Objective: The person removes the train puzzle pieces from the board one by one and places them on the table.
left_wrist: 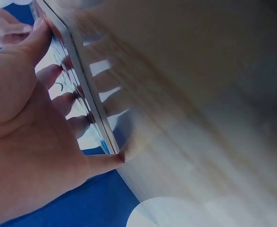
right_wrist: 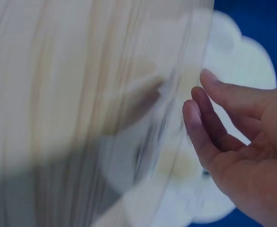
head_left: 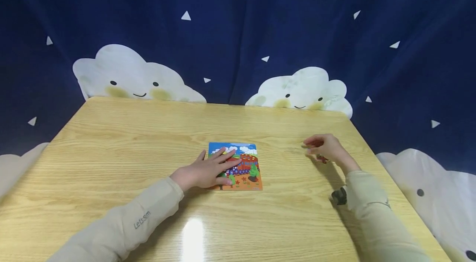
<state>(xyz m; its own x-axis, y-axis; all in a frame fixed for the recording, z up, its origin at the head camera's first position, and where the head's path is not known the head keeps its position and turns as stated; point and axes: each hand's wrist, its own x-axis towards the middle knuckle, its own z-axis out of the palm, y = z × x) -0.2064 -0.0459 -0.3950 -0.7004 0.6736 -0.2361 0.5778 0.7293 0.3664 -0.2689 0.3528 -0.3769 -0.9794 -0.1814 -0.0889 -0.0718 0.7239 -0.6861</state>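
Note:
My left hand (head_left: 210, 171) lies with spread fingers on a square picture board (head_left: 243, 182), which shows a red vehicle, clouds, trees and flowers. The left wrist view catches the board's thin pale edge (left_wrist: 84, 71), the thumb over one corner and the little finger touching down beside another. Off to the right, my right hand (head_left: 329, 148) hovers above the table, fingers bent loosely. A gap shows between thumb and fingertips in the right wrist view, with nothing in it. Close under that hand is a small red piece (head_left: 322, 158), partly covered by it.
Both hands work over a light wooden table (head_left: 148, 129). Beside the right cuff sits a small dark object (head_left: 339, 196). A dark blue curtain (head_left: 223, 26) with white clouds and triangles hangs behind the table's far edge and along its sides.

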